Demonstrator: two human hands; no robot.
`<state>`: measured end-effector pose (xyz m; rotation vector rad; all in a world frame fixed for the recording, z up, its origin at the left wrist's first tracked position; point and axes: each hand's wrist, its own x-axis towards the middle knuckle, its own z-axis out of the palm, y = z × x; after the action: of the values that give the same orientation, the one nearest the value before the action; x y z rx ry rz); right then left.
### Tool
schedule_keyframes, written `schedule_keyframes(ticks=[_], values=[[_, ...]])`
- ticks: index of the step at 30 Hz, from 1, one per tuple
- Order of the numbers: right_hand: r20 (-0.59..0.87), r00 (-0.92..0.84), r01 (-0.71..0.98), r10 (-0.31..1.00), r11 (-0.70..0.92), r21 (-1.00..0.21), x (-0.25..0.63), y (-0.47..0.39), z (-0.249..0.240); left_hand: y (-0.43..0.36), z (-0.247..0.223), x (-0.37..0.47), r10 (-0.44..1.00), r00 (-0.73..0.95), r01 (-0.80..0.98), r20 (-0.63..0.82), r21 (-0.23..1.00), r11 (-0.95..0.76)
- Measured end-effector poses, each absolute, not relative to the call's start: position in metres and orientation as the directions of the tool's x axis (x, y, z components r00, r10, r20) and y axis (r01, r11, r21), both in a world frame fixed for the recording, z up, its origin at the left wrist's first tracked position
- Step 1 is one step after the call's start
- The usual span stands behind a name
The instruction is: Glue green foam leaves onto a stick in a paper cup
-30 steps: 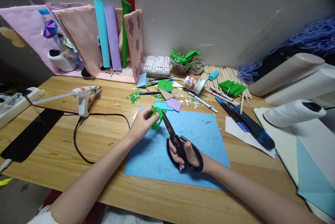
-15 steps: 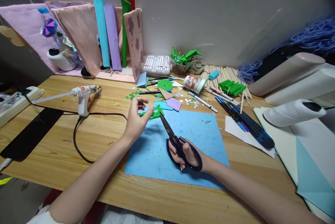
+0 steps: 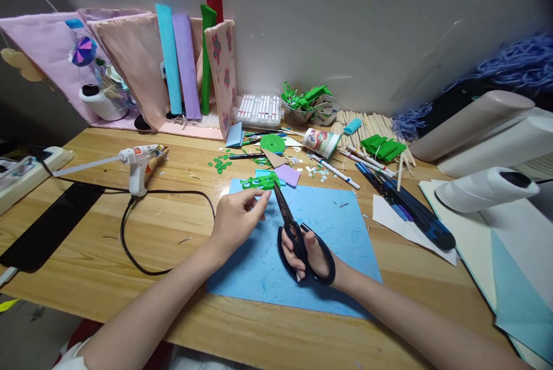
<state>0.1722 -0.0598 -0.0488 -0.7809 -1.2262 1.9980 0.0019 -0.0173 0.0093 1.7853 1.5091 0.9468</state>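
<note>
Left hand (image 3: 237, 221) now sits closer to the body and nearer the scissors (image 3: 283, 207) than half a second ago, when it was by the left end of the green paper (image 3: 261, 181). Its thumb and forefinger come close together just on the near side of that paper; I cannot tell whether they pinch it. The paper, cut through with holes, lies across the far edge of the blue sheet (image 3: 332, 231), its right end at the scissor tips. The right hand (image 3: 317, 256) is wrapped around the scissor handles, thumb through one loop and fingers through the other, with the blades together, pointing away from the body. The two hands are apart, both above the blue sheet. Just beyond the paper lie a purple piece (image 3: 287, 174) and a green disc (image 3: 272, 143), with small green ovals (image 3: 220, 163) to their left and a cup (image 3: 320, 142) on its side to their right. Farther left, a glue gun (image 3: 138, 169) stands on the table (image 3: 181, 306), near a phone (image 3: 52, 226).
</note>
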Motion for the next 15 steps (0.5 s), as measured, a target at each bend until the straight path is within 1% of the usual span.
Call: schedule_keyframes(ticks=[2, 5, 9, 15], values=[[-0.132, -0.619, -0.207, 0.774, -0.323, -0.923, 0.1734, -0.0602, -0.0483, -0.0149, 0.0110, 0.0022, 0.998, 0.044, 0.424, 0.035, 0.904, -0.050], [-0.120, -0.642, -0.179, 0.757, -0.300, -0.937, 0.1750, -0.0608, -0.0461, -0.0117, 0.0145, 0.0028, 0.999, -0.015, 0.296, -0.045, 0.954, 0.048], [-0.122, -0.657, -0.149, 0.743, -0.287, -0.946, 0.1757, -0.0606, -0.0406, -0.0090, 0.0169, 0.0031, 0.994, -0.031, 0.205, -0.102, 0.973, 0.106], [-0.122, -0.691, -0.149, 0.712, -0.306, -0.940, 0.1770, -0.0605, -0.0447, -0.0063, 0.0151, 0.0031, 0.989, 0.047, 0.085, -0.142, 0.987, 0.138]])
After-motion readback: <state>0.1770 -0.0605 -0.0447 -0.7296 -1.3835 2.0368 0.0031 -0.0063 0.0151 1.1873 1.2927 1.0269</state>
